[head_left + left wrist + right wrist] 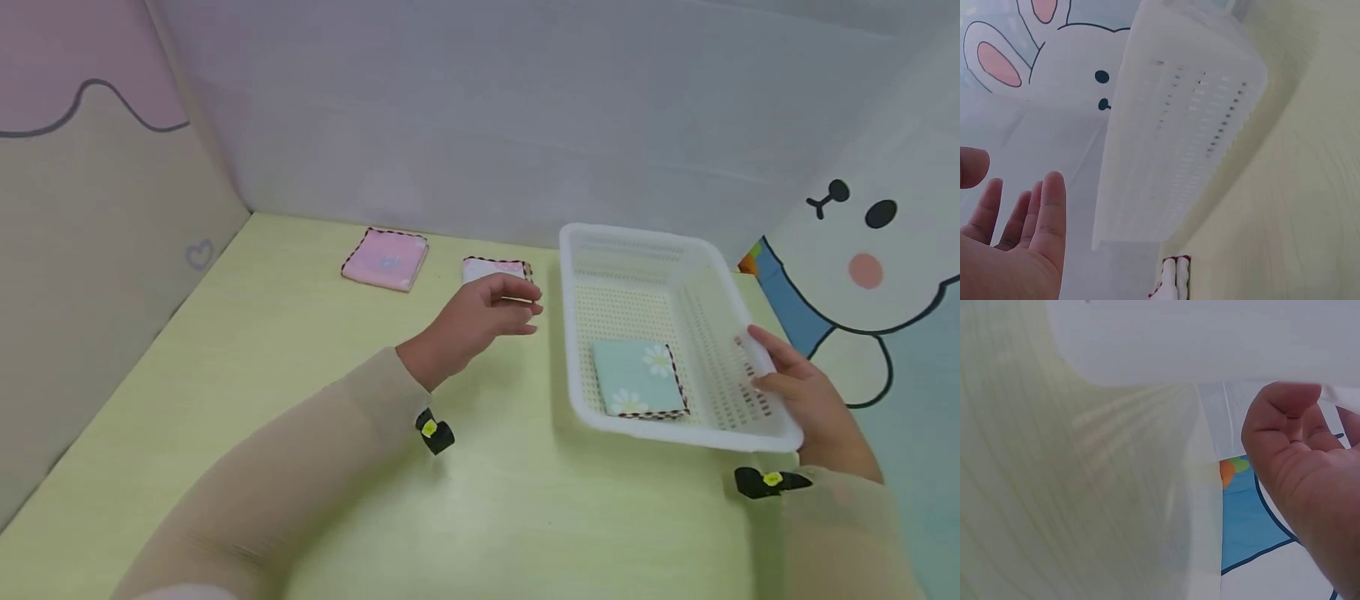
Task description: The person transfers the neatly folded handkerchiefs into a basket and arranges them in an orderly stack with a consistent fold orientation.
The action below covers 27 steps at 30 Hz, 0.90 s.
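Observation:
My right hand point(821, 408) grips the right rim of a white perforated plastic basket point(675, 435). In the right wrist view that hand point(1310, 456) has its fingers curled at the edge. A folded mint-green cloth point(637, 379) with white daisies and dark stitched edging lies inside, at the basket's near end. Left of the basket my left hand point(472, 325) hovers empty, fingers loosely extended and spread. Just beyond it, partly hidden by the fingers, lies a folded white-and-pink cloth point(483, 268). Another folded cloth, pink with checkered edging point(386, 260), lies farther left on the table.
The pale yellow wooden table point(480, 517) meets a plain white back wall point(480, 125). A side wall stands on the left, and a panel with a cartoon rabbit point(866, 267) stands close by the right hand.

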Tool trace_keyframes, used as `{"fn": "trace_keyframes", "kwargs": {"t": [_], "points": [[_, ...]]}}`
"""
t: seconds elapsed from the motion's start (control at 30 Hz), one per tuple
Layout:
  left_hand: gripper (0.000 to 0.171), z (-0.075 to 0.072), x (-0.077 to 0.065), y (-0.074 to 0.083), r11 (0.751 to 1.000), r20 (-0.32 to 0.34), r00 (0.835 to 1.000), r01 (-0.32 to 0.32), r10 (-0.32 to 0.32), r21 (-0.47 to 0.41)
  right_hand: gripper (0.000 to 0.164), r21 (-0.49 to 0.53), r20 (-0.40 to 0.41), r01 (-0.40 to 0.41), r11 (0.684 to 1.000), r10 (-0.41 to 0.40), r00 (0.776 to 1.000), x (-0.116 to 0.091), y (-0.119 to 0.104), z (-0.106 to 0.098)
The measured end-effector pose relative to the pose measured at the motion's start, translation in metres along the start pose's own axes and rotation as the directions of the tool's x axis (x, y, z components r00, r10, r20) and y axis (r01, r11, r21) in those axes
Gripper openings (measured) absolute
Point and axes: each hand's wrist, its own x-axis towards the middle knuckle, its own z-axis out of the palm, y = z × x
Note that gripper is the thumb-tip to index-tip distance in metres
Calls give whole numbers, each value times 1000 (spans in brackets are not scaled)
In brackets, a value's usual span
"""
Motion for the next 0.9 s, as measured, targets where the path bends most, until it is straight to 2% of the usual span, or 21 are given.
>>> {"fn": "trace_keyframes", "kwargs": {"t": [0.17,0.4,0.63,0.9], "points": [[32,-15,2,-2,999,-26,1000,10,-8,41,75,-44,-13,-4,999,3,1000,-3,2,-3],[30,-36,2,-1,988,-65,998,20,-10,155,74,-68,-21,-19,998,17,1000,-2,0,-1],[31,-54,9,0,993,-96,995,3,8,114,76,-98,-26,-25,995,22,999,-1,-2,-1],[30,-70,16,-9,984,-119,993,44,-24,174,75,-50,-18,-10,999,9,1000,0,0,0]]}}
